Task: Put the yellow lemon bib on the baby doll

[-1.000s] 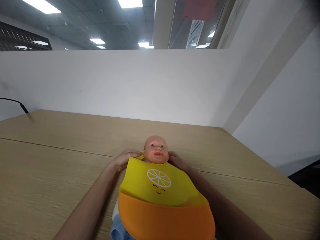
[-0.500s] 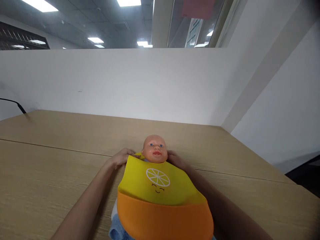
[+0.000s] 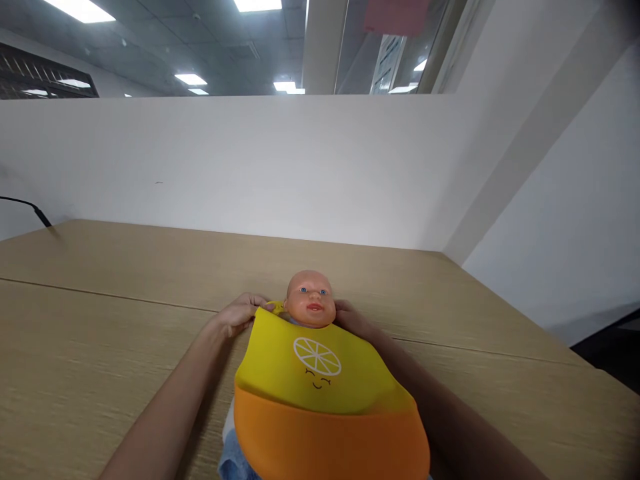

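A baby doll (image 3: 310, 293) lies face up on the table, its blue clothing showing below. Over its chest lies a yellow bib (image 3: 280, 357) with a white citrus slice, a smiling face and an orange pocket. At the bib's upper left corner my left hand (image 3: 245, 311) pinches the edge beside the neck strap. My right hand (image 3: 351, 317) is tucked behind the upper right edge, close to the doll's head; its fingertips are hidden.
The wooden table (image 3: 125, 347) has a seam running across it. A white wall (image 3: 250, 167) with a window above stands at the back. A black cable (image 3: 40, 215) is at the far left, and a dark object (image 3: 613, 347) at the right edge.
My left hand has shifted slightly up and left with the bib's corner, and more of the yellow strap shows beside the doll's neck. The right hand looks the same.
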The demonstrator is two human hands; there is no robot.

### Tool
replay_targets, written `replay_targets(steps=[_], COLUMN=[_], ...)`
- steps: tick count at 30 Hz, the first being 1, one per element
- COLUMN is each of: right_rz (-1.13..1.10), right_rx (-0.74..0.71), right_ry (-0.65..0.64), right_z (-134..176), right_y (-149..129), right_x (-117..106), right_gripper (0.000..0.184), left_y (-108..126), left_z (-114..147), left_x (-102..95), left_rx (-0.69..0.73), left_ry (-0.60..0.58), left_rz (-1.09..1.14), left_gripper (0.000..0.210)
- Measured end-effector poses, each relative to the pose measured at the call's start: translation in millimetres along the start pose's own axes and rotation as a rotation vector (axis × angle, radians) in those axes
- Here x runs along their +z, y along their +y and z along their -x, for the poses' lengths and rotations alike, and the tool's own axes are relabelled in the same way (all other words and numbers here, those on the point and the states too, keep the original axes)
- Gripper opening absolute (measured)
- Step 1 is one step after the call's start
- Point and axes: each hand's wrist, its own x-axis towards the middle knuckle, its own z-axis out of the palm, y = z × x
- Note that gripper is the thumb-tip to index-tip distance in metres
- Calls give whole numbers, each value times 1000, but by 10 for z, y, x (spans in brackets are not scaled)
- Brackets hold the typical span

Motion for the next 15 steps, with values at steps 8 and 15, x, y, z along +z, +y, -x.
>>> replay_targets(steps=[8, 15], right_rz=[87, 170], right_rx=[-8, -74], right_ry=[1, 35], right_z=[-18, -33], right_y=[18, 21], right_x=[28, 19], right_gripper=[37, 35], left_y=[-13, -1], left_z=[6, 4], left_x=[-24, 78], left_rx=[29, 65], left_ry=[-46, 64], left_rz=[166, 231], left_gripper=[11, 4])
